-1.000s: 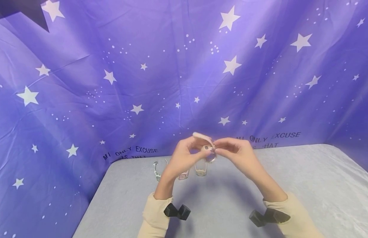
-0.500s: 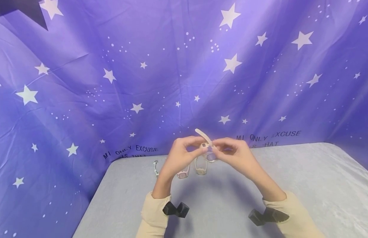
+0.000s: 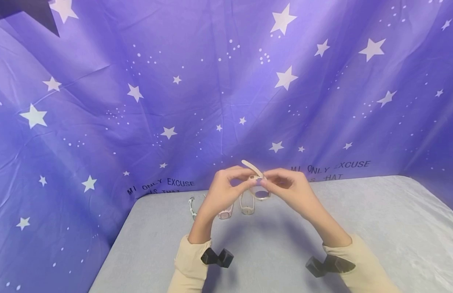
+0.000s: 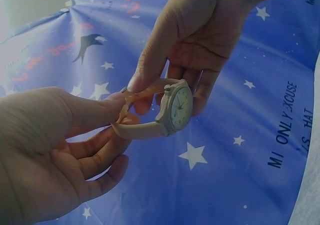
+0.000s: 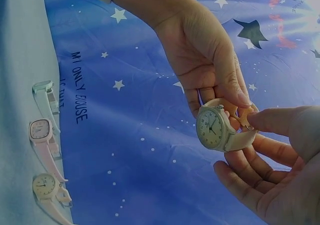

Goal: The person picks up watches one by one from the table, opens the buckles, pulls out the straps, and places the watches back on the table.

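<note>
Above the table, both hands hold a cream wristwatch (image 4: 181, 107) with a round, pale dial. Its band is bent into a loop, and the free strap end (image 3: 251, 166) sticks up between the hands in the head view. My left hand (image 3: 226, 189) pinches the band on one side of the buckle area, thumb on top. From the other side, my right hand (image 3: 294, 187) pinches the band with thumb and fingers meeting the left fingertips. In the right wrist view the dial (image 5: 212, 128) faces the camera; the fingertips partly cover the buckle.
On the grey-covered table (image 3: 277, 260) lie a pale green watch (image 5: 46, 97), a pink square-faced watch (image 5: 41, 131) and a cream watch (image 5: 45, 185) in a row. The left forearm partly covers this row in the head view. A purple star-printed curtain (image 3: 197, 101) hangs behind.
The watch has turned between the fingers, so its loop now shows more openly below them. The strap end stands higher and points more upward. Both hands have stayed nearly in place.
</note>
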`<control>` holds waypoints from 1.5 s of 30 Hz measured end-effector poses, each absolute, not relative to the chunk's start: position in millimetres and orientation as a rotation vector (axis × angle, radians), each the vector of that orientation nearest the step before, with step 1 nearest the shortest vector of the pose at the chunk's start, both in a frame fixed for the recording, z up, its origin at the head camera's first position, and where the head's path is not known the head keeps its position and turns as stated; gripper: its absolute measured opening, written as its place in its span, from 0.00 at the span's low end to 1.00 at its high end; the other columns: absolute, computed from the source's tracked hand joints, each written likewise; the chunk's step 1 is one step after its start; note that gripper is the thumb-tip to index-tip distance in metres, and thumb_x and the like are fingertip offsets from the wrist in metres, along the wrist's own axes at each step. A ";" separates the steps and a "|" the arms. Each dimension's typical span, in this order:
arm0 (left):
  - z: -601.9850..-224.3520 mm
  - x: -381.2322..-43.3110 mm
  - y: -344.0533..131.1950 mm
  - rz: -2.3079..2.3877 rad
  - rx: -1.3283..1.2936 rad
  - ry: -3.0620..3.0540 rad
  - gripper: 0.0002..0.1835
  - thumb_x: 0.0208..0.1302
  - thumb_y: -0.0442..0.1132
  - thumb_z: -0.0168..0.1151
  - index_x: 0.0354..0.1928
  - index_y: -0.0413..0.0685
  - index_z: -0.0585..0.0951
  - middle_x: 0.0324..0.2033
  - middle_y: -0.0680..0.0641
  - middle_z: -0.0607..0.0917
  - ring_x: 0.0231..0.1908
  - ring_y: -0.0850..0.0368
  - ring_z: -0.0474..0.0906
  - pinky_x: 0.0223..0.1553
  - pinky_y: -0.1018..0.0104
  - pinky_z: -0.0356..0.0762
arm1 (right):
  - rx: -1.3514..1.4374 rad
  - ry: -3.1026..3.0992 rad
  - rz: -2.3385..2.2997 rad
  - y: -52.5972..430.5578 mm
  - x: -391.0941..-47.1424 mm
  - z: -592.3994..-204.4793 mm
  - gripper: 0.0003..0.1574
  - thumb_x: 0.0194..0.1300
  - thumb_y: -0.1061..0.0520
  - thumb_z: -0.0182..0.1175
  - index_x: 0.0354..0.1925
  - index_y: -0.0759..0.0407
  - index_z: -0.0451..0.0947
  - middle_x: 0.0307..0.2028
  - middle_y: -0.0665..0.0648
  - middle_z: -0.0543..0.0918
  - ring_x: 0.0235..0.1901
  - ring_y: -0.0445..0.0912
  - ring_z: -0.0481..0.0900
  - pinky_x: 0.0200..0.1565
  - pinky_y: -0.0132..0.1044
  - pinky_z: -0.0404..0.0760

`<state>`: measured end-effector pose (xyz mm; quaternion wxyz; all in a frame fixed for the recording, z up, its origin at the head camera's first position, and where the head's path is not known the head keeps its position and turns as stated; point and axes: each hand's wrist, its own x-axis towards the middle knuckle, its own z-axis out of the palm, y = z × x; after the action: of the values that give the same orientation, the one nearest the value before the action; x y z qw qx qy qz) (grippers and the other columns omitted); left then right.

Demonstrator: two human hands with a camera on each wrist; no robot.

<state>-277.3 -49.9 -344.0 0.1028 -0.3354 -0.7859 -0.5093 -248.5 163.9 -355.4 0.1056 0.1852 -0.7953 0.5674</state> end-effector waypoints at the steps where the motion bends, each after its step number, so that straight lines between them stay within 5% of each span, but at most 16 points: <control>1: -344.2 -277.4 -50.3 -1.504 -0.991 -2.317 0.11 0.64 0.38 0.71 0.48 0.48 0.89 0.43 0.50 0.91 0.42 0.60 0.87 0.48 0.65 0.85 | 0.546 -2.345 1.676 163.8 -248.5 -355.2 0.15 0.67 0.54 0.69 0.50 0.59 0.86 0.44 0.58 0.90 0.40 0.49 0.89 0.46 0.35 0.87; 20: -341.0 -282.1 -55.7 -1.495 -0.997 -2.287 0.11 0.65 0.37 0.70 0.49 0.47 0.89 0.43 0.49 0.91 0.44 0.59 0.86 0.49 0.65 0.84 | 0.622 -2.342 1.765 162.2 -249.9 -350.5 0.19 0.69 0.59 0.66 0.56 0.63 0.83 0.45 0.62 0.90 0.35 0.45 0.90 0.44 0.39 0.88; 30: -345.0 -282.2 -51.5 -1.503 -0.968 -2.315 0.11 0.65 0.38 0.71 0.48 0.48 0.89 0.43 0.50 0.91 0.43 0.60 0.86 0.50 0.62 0.85 | 0.480 -2.353 1.836 159.6 -250.8 -352.1 0.19 0.68 0.54 0.68 0.53 0.63 0.85 0.45 0.62 0.90 0.36 0.44 0.90 0.44 0.41 0.90; 45: -344.4 -282.8 -52.5 -1.561 -0.892 -2.265 0.10 0.65 0.35 0.70 0.47 0.45 0.90 0.42 0.47 0.91 0.44 0.58 0.87 0.47 0.67 0.85 | 0.470 -2.361 1.702 164.3 -249.0 -352.8 0.16 0.67 0.54 0.69 0.50 0.61 0.87 0.41 0.51 0.91 0.36 0.42 0.89 0.43 0.34 0.87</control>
<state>-282.8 -52.5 -344.4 0.1247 -0.3060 -0.7770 -0.5357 -249.0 164.3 -352.8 0.0966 0.1586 -0.7971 0.5746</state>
